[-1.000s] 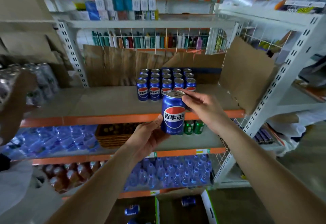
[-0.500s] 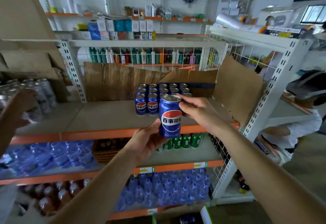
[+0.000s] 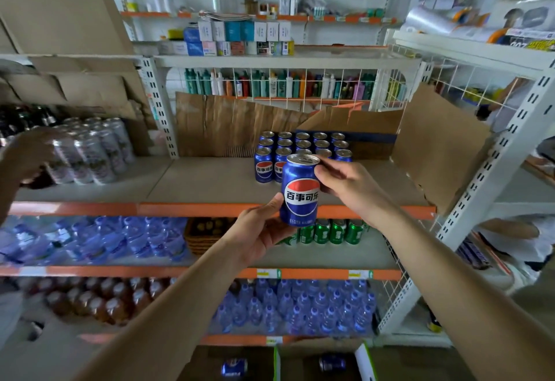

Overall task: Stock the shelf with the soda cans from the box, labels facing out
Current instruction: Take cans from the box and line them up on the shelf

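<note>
Shelf (image 3: 210,182) carries a block of blue cans (image 3: 300,146) at the back right. Held can (image 3: 300,191) upright in front of the shelf edge, label toward camera. Left hand (image 3: 258,236) fingers clamped on its base, right hand (image 3: 351,185) fingers pinching its top rim.

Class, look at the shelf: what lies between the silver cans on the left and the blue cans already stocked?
Head view: only bare shelf board separates the silver cans from the blue cans.
</note>
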